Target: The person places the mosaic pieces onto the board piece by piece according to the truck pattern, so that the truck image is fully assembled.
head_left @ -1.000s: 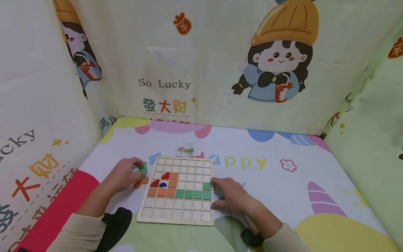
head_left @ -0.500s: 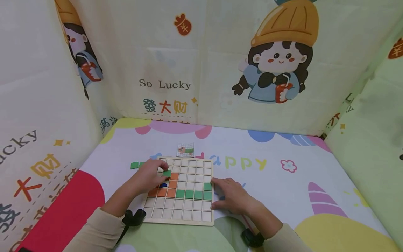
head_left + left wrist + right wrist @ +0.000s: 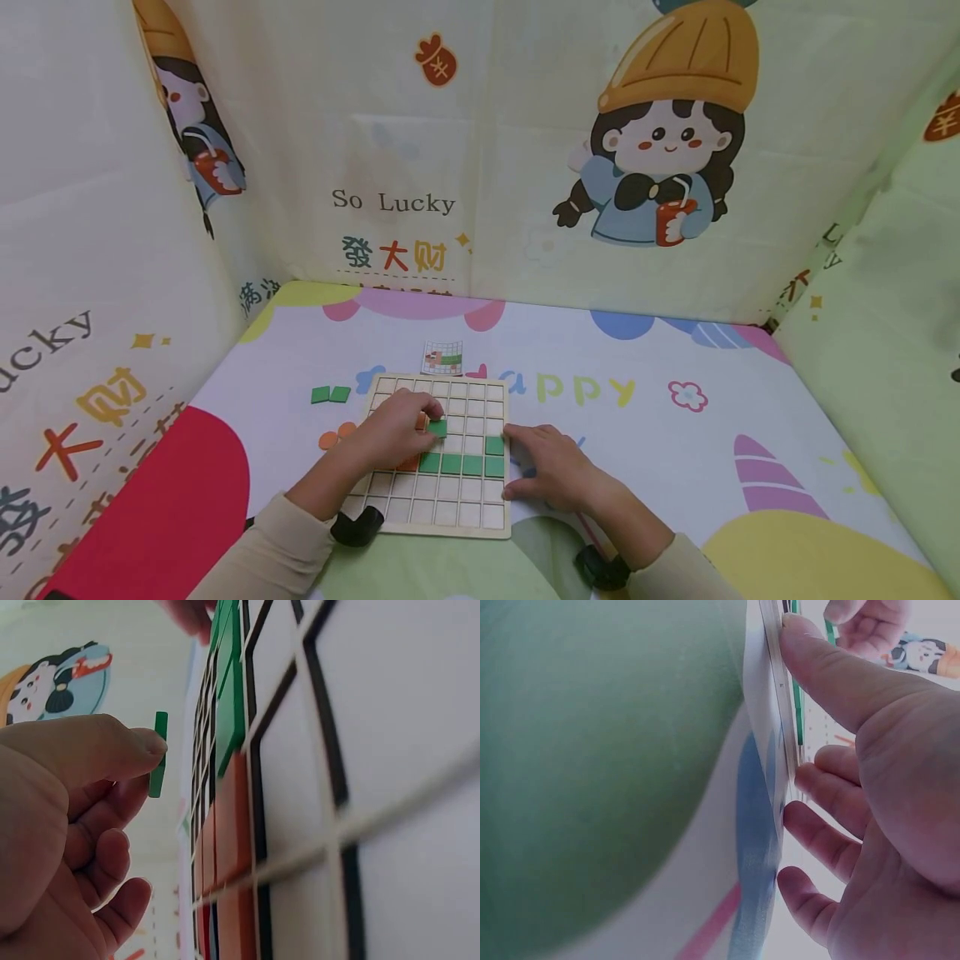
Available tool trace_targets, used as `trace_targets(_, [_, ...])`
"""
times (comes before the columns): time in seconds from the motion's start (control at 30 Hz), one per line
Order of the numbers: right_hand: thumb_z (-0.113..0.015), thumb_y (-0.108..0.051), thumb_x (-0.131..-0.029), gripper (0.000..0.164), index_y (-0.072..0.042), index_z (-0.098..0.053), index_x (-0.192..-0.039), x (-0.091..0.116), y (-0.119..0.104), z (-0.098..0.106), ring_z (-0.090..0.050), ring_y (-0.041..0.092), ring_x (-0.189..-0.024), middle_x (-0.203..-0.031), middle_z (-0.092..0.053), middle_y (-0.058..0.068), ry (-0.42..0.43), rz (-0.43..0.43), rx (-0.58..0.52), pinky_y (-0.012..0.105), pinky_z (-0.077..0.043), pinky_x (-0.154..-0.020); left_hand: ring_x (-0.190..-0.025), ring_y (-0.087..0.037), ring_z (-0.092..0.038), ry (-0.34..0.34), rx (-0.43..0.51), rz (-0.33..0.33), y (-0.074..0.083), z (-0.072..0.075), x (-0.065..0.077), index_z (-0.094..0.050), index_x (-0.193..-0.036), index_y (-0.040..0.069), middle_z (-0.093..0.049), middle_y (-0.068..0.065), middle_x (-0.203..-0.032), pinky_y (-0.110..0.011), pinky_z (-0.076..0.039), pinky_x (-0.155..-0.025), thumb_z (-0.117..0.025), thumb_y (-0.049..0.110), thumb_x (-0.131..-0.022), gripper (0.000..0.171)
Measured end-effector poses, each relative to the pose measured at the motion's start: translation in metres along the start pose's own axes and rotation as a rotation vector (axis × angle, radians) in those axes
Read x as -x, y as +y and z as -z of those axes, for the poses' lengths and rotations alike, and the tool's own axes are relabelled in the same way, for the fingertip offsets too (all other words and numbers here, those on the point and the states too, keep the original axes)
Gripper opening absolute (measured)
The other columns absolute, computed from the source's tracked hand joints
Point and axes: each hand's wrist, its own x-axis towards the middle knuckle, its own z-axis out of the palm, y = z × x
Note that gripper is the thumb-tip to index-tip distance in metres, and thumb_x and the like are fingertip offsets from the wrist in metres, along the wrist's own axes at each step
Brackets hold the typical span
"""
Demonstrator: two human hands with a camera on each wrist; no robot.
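My left hand [image 3: 396,432] pinches a green square tile [image 3: 437,428] between thumb and fingertips over the wooden grid board [image 3: 422,529]. In the left wrist view that tile [image 3: 158,781] stands edge-on, apart from the board's face. A row of green tiles [image 3: 461,464] lies in the board's cells, with another green tile [image 3: 494,445] above its right end. Orange tiles [image 3: 407,465] continue the row leftward, mostly hidden under my left hand. My right hand [image 3: 558,468] rests at the board's right edge, thumb and fingertips touching the rim.
Two loose green tiles [image 3: 330,394] lie left of the board, with orange round pieces [image 3: 327,439] below them. A small printed pattern card [image 3: 442,358] lies just behind the board. Patterned cloth walls [image 3: 480,150] enclose the table at the back and sides.
My left hand has moved right from the loose tiles at the left, carrying a green tile over the board's middle. My right hand stays at the board's edge.
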Motion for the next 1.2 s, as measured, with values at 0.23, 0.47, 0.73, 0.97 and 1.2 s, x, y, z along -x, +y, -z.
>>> trace_targets(0.23, [-0.084,-0.040,-0.079,0.080,-0.008,-0.051,-0.144,-0.001,0.000,0.000,-0.047,0.036,-0.128,-0.141,-0.056,0.011,-0.004,-0.007,-0.001,0.058,-0.036,-0.104,-0.098,-0.018,-0.052,-0.041,-0.016,-0.058,0.012,-0.012,-0.009,-0.068,-0.107,0.009,-0.063,0.004,-0.101,-0.039,-0.049,-0.087,-0.075,0.011,-0.087,0.021])
trace_targets(0.47, [-0.084,-0.042,-0.079,0.081,-0.008,-0.051,-0.144,-0.001,0.001,0.000,-0.047,0.035,-0.128,-0.141,-0.056,0.011,-0.011,-0.011,0.000,0.057,-0.037,-0.104,-0.107,-0.023,-0.052,-0.094,-0.006,-0.064,0.020,-0.020,-0.014,-0.068,-0.111,0.009,-0.064,0.000,-0.107,-0.041,-0.048,-0.094,-0.076,0.015,-0.088,0.025])
trace_targets(0.73, [-0.084,-0.040,-0.079,0.080,-0.007,-0.051,-0.144,-0.001,0.001,0.000,-0.048,0.036,-0.128,-0.140,-0.056,0.012,-0.004,0.004,0.001,0.058,-0.037,-0.104,-0.107,-0.022,-0.052,-0.110,-0.029,-0.056,0.023,-0.026,-0.017,-0.069,-0.112,0.011,-0.064,0.002,-0.107,-0.040,-0.049,-0.093,-0.076,0.016,-0.088,0.026])
trace_targets(0.97, [-0.084,-0.042,-0.079,0.081,-0.008,-0.050,-0.144,-0.001,0.000,0.000,-0.047,0.035,-0.128,-0.141,-0.056,0.011,-0.009,-0.007,0.013,0.058,-0.037,-0.104,-0.102,-0.019,-0.052,-0.102,-0.055,-0.073,0.024,-0.028,-0.018,-0.069,-0.109,0.013,-0.065,0.004,-0.104,-0.040,-0.049,-0.090,-0.076,0.019,-0.088,0.023])
trace_targets(1.2, [-0.084,-0.042,-0.079,0.081,-0.007,-0.050,-0.145,-0.001,0.000,0.000,-0.047,0.034,-0.129,-0.142,-0.056,0.010,-0.009,-0.015,0.022,0.056,-0.037,-0.105,-0.102,-0.018,-0.052,-0.113,-0.067,-0.076,0.025,-0.030,-0.021,-0.070,-0.111,0.012,-0.066,0.004,-0.105,-0.039,-0.048,-0.093,-0.076,0.019,-0.088,0.025])
